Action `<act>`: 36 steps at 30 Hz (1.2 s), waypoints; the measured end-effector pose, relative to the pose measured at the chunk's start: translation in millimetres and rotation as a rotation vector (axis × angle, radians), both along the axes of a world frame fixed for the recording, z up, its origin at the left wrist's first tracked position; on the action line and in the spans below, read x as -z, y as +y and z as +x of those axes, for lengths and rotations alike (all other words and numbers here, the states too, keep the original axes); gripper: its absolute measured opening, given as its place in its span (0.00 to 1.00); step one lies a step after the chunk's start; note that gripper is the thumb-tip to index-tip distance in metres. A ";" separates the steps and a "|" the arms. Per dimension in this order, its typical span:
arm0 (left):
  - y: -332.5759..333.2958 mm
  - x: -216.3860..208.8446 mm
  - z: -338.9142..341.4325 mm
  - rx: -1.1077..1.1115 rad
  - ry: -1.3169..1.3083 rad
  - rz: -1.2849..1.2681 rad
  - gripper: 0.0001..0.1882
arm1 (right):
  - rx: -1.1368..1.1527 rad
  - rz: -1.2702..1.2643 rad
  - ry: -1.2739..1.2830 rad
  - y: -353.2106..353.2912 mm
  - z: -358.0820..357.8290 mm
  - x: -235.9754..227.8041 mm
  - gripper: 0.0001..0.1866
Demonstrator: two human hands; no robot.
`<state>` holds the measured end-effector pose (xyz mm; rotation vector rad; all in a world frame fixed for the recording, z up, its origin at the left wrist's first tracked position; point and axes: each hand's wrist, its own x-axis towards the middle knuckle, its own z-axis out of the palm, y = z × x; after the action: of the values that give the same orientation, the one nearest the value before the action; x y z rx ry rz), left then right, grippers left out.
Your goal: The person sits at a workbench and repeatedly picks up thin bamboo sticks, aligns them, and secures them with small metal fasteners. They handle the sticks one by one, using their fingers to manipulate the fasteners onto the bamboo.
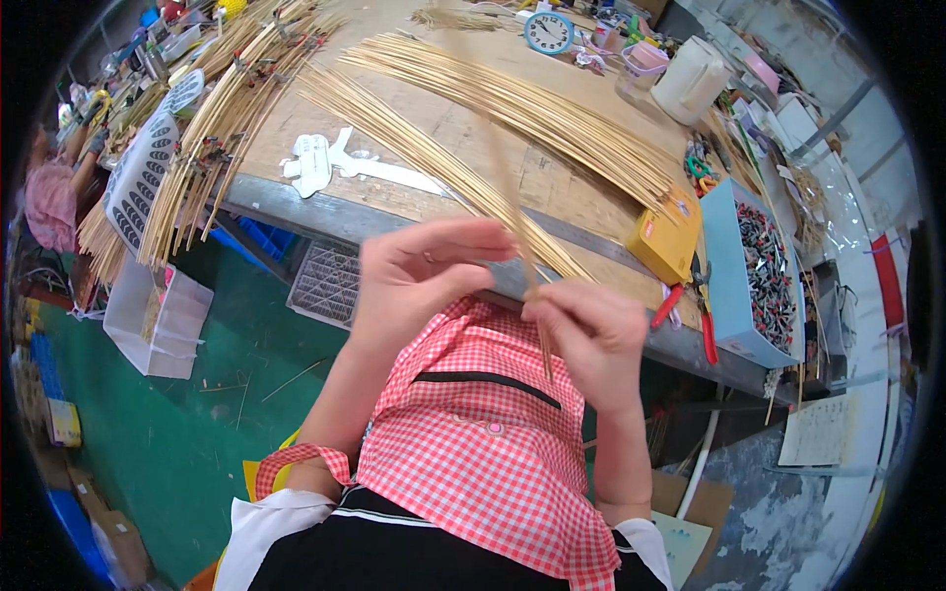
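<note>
Thin stick (506, 177), right fingers (558, 299) pinching it, left fingers (458, 235) parted, crosses before stick bundles (581, 130).

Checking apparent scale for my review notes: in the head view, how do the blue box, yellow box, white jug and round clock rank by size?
1. Blue box, clearly largest
2. Yellow box and white jug: too alike to rank, and the jug stands farther away
3. Round clock, smallest
</note>
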<state>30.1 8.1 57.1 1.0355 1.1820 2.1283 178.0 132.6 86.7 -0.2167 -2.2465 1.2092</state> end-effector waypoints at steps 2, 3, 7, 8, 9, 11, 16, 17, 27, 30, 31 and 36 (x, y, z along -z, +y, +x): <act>12.0 2.9 6.6 0.037 0.133 -0.122 0.17 | 0.028 -0.052 0.119 4.6 -7.3 -12.7 0.04; 16.5 -9.6 13.0 0.006 0.298 -0.157 0.13 | 0.046 -0.075 0.178 7.0 -9.5 -16.4 0.04; 38.3 -11.8 13.6 -0.064 0.475 -0.122 0.10 | 0.083 -0.169 0.353 12.9 -15.9 -22.2 0.03; 41.4 -14.3 12.5 -0.099 0.493 -0.099 0.10 | 0.108 -0.152 0.306 14.8 -13.4 -26.3 0.05; 44.4 -15.4 9.6 -0.103 0.560 -0.101 0.09 | 0.121 -0.179 0.320 14.9 -13.2 -29.7 0.05; 49.2 -16.8 4.4 -0.112 0.695 -0.102 0.08 | 0.149 -0.231 0.348 16.3 -15.4 -37.6 0.06; 51.4 -1.5 -1.5 -0.108 0.684 -0.143 0.07 | 0.137 -0.205 0.310 20.7 -19.1 -34.5 0.06; 50.9 2.1 -3.1 -0.106 0.686 -0.145 0.06 | 0.138 -0.192 0.293 19.6 -18.7 -30.7 0.05; 44.5 27.8 -4.2 -0.113 0.637 -0.210 0.07 | 0.130 -0.033 0.243 20.4 -22.9 -8.7 0.04; 50.6 35.5 -6.8 -0.111 0.551 -0.174 0.08 | 0.125 -0.017 0.241 24.4 -28.8 -7.6 0.04; 51.6 37.7 -7.1 -0.100 0.521 -0.162 0.08 | 0.119 -0.016 0.235 25.4 -29.8 -7.1 0.04; 47.6 35.8 -6.4 -0.096 0.518 -0.228 0.07 | 0.165 -0.022 0.250 23.2 -30.3 -6.8 0.04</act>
<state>23.7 55.7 21.3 1.4962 1.6952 1.7838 147.7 155.8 93.5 -0.2401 -1.9607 1.1089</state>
